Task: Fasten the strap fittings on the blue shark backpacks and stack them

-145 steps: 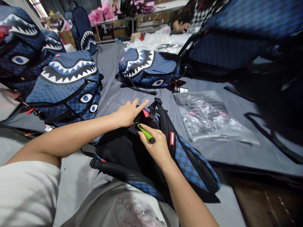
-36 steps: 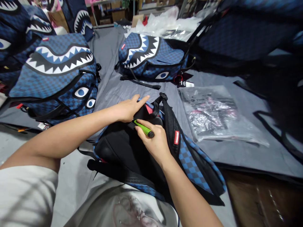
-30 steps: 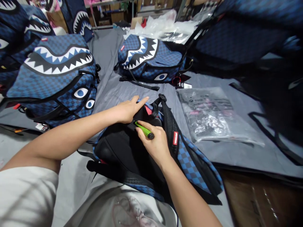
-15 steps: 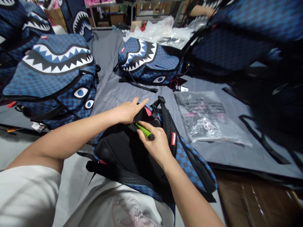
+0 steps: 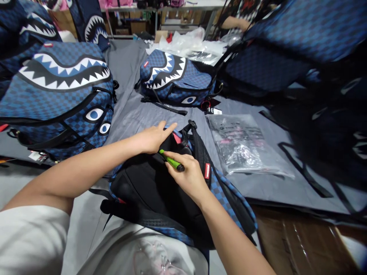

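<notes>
My right hand (image 5: 187, 173) is closed around a green tool (image 5: 172, 162), its dark butt end towards me and its tip at the black fabric just beside my other hand; the tip is too hidden to make out. My left hand (image 5: 153, 139) lies knuckles up across the far part of the black backpack (image 5: 137, 185), probably to steady the cloth there. I cannot tell whether its hidden fingers grip. The backpack lies with its straps upward at the near side of the tabletop (image 5: 126, 57), against my lap, which likely braces it.

One shoulder strap (image 5: 200, 147) rises just right of my tool hand, leaving little room on that side. A shark-mouth backpack (image 5: 65, 101) crowds my left forearm, and a smaller-looking one (image 5: 169, 74) sits beyond my hands. To the right lies a clear plastic package (image 5: 239, 143), with big checkered bags (image 5: 323, 34) looming past it. Another person's hand (image 5: 244, 25) shows at the far right.
</notes>
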A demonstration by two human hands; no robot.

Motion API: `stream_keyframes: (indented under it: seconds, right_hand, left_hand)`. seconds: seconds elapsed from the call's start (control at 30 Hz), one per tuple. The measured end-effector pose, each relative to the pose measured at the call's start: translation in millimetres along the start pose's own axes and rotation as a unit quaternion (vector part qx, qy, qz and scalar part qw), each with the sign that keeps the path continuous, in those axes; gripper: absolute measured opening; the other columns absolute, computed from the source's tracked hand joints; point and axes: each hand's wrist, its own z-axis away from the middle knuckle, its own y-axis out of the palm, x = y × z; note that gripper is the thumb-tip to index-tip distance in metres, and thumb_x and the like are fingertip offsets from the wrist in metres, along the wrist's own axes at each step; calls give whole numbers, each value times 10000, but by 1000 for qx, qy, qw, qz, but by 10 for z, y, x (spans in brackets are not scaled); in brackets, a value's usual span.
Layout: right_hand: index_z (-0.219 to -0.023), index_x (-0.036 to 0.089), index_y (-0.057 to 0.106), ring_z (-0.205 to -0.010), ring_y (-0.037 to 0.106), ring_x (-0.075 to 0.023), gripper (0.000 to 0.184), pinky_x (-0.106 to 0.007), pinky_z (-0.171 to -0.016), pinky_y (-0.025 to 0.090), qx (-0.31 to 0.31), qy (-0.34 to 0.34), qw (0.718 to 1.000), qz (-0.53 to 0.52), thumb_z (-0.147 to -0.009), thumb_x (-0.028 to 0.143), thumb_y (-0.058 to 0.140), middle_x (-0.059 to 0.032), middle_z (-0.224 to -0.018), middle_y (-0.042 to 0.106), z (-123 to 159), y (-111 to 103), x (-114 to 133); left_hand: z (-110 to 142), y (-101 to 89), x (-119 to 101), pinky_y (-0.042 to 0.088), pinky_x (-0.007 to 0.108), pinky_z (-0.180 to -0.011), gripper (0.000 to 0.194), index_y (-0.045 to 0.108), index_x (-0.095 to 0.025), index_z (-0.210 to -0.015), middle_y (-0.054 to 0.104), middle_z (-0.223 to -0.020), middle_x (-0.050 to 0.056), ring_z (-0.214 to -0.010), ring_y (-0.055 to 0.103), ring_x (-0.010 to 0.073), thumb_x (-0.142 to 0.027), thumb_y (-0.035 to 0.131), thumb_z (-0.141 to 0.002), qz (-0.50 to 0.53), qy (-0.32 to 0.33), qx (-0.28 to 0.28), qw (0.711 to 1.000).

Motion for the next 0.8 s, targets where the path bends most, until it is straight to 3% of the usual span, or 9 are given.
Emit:
stream_keyframes:
  seconds: [0.3, 0.43, 0.8]
  right_hand:
    - [-1152, 276, 725, -879, 735, -189, 358, -338, -831, 510, 73, -49, 995, 54, -854, 127, 596, -22, -1063, 782, -73, -87, 51]
    - [-1135, 256, 729, -854, 736, -206, 351, -361, -811, 491, 56, -40, 992, 109, -841, 108, 606, -36, -1041, 786, -68, -54, 77]
    - [-1117, 280, 737, -896, 730, -216, 322, -388, -856, 507, 10, -14, 996, 84, -846, 162, 608, -30, -983, 793, -5, 25, 80]
  left_hand:
    - [-13, 13, -2, 490, 345, -944, 1017, -21, -232, -1585, 192, -1607, 224, -1277, 555, 308, -110, 629, -812, 20, -4, 5, 1000]
    - [-12, 19, -2, 497, 349, -931, 1018, -17, -232, -1585, 191, -1606, 231, -1266, 564, 314, -107, 634, -812, 25, -2, 0, 1000]
    - [2, 52, 10, 512, 338, -877, 1000, 22, -236, -1584, 229, -1595, 222, -1191, 610, 294, -69, 606, -790, 22, -5, -18, 1000]
